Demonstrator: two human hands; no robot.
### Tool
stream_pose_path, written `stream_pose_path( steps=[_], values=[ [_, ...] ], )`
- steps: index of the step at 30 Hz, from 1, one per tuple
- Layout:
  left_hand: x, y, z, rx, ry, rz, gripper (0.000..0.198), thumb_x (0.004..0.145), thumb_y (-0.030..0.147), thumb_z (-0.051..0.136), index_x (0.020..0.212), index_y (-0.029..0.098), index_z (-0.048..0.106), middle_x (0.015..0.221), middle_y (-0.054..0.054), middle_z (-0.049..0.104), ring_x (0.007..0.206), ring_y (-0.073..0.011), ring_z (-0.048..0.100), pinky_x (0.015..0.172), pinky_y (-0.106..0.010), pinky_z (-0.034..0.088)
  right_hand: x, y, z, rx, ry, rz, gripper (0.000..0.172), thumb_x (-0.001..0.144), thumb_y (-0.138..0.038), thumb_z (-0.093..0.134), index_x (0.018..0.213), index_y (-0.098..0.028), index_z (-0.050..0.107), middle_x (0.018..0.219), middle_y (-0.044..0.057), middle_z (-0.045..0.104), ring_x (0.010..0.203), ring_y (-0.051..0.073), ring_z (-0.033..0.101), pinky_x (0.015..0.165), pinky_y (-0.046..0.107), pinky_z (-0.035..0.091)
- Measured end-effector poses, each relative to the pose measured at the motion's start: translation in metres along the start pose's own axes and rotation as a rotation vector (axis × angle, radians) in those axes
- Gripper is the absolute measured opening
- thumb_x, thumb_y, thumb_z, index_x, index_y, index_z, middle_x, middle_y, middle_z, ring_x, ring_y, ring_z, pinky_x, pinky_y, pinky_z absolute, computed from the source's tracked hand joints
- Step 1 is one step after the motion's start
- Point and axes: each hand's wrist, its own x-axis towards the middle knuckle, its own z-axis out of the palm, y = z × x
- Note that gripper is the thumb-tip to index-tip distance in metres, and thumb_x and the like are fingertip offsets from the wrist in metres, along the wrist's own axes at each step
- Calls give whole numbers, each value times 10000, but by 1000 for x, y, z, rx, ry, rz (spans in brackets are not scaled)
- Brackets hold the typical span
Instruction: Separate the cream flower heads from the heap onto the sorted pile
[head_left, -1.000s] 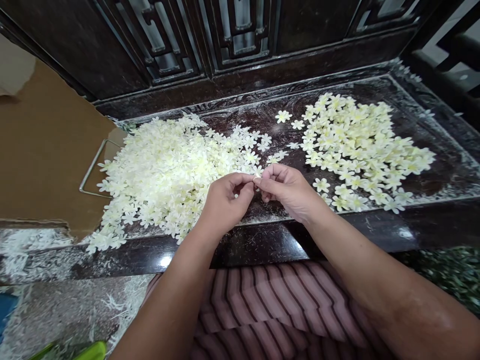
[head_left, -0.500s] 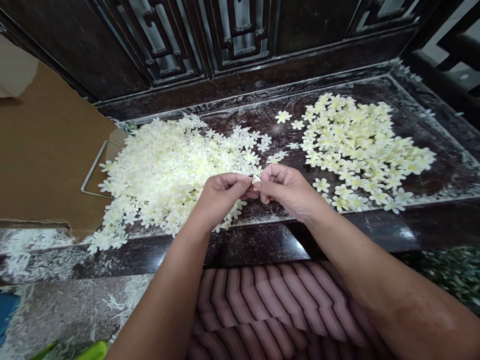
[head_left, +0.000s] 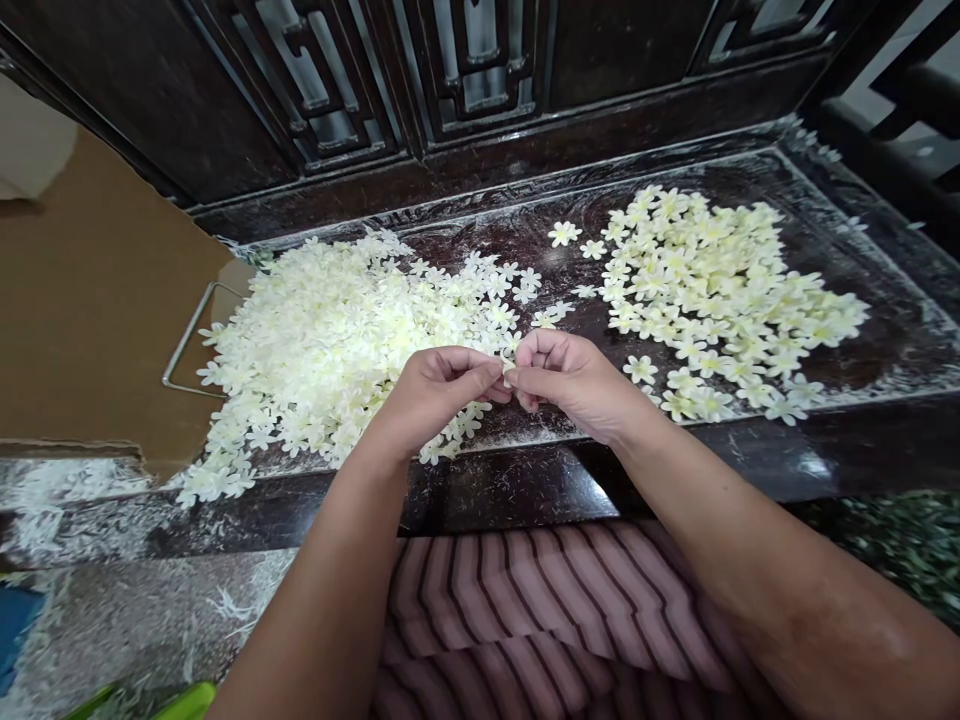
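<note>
My left hand (head_left: 450, 390) and my right hand (head_left: 564, 382) meet fingertip to fingertip above the front of a dark wooden bench. Between their pinched thumbs and forefingers is a small cream artificial flower (head_left: 508, 366), mostly covered by the fingers. To the left, partly behind my left hand, spreads a large heap of white flowers (head_left: 322, 320). Beyond my right hand lies a second pile of pale yellow flowers (head_left: 697, 280), whose blossoms look more separate. A few loose flowers (head_left: 564, 233) lie in the gap between the two piles.
The bench seat (head_left: 525, 215) is dusted with white shreds and has a carved backrest (head_left: 480, 60). Brown cardboard (head_left: 97, 300) with a bent metal handle (head_left: 180, 345) stands at the left. Green leaf-like pieces (head_left: 892, 540) are at lower right. Something bright green (head_left: 187, 700) shows at the bottom left.
Both hands stay pinched together at nearly the same spot, with only a slight shift of the fingers on the flower. The piles look the same.
</note>
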Motion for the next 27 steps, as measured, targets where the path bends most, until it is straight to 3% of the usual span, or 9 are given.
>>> stream_pose_path(
  steps=[17,27],
  values=[
    [0,0,-4,17,-46,-41,157,647,278,770,682,146,693,604,5,694,581,-107,657,612,-203,530,-1,-1,-2,-57,-65,8,220,627,-145,702,615,-170,484,438,-76,528,403,42,465,422,176,354],
    [0,1,-6,76,-57,-55,211,652,325,761,735,141,699,629,-17,706,605,-135,667,634,-244,533,-1,-2,-2,-18,-68,56,280,563,-182,773,594,-162,495,434,-82,528,401,43,467,418,177,339]
  ],
)
